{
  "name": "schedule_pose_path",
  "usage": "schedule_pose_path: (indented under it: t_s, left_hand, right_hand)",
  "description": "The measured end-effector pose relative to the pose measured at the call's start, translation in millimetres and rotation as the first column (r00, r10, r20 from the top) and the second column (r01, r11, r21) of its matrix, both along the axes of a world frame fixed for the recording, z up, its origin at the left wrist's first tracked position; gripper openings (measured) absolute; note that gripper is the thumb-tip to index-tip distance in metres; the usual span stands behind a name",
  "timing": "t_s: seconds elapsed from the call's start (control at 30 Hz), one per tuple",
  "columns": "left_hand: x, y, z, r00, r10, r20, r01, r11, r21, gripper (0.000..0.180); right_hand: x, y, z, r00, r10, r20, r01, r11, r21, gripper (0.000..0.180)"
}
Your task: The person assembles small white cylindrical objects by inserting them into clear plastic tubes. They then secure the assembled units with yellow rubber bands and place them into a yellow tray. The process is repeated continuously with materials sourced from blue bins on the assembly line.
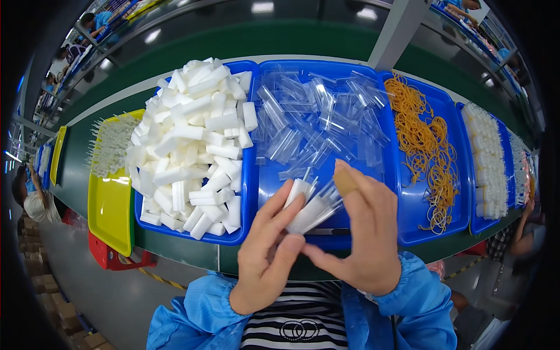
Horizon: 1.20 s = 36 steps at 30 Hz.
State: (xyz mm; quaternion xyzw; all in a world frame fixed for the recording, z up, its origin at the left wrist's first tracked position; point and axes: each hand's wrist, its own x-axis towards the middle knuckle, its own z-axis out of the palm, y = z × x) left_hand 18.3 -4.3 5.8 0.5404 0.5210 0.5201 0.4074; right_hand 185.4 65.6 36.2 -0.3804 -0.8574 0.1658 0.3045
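Over the front of the middle tray, both my hands meet around a small bundle. My left hand (271, 239) is closed on white foam blocks (311, 214); thin pale rods (311, 177) stick up beside one of them. A clear plastic sleeve (332, 199) lies against the larger block; whether it wraps all the way round I cannot tell. My right hand (370, 233) curves round the sleeve's right side, index finger at its upper end and thumb near its lower end. A tan covering (345, 181) is on a right fingertip.
White foam blocks are heaped in the left blue tray (247, 213). Clear sleeves lie in the middle tray (271, 186), orange rubber bands (434, 140) in the right one. Further right stand bundled clear-and-white pieces (487, 163). A yellow tray (109, 204) holds thin pale parts (114, 143).
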Motion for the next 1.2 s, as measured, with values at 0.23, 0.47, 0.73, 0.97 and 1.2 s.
schedule_pose_path:
  t_s: [0.23,0.47,0.73,0.97,1.2]
  left_hand:
    - [7,-7,-6,0.991,-0.133,0.029,0.133,0.991,0.006,0.06]
    - [6,-7,-5,0.892,-0.094,0.443,0.097,0.995,0.017,0.054]
    - [-6,-5,7,0.771,-0.075,0.633,0.248,0.95,-0.19,0.043]
    - [-18,-7,3,0.796,0.133,0.59,-0.011,0.979,-0.206,0.047]
    - [-20,-13,-9,0.915,0.108,0.388,-0.113,0.994,-0.01,0.042]
  right_hand:
    - [-6,4,-11,0.995,-0.049,0.088,0.036,0.988,0.15,0.075]
    - [1,8,-7,0.996,0.082,-0.034,-0.073,0.978,0.197,0.056]
    - [12,6,-19,0.919,0.303,-0.252,-0.293,0.953,0.078,0.067]
    - [-12,56,-18,0.979,0.182,0.093,-0.198,0.957,0.212,0.047]
    - [-20,51,-25,0.949,0.149,0.277,-0.192,0.972,0.135,0.038]
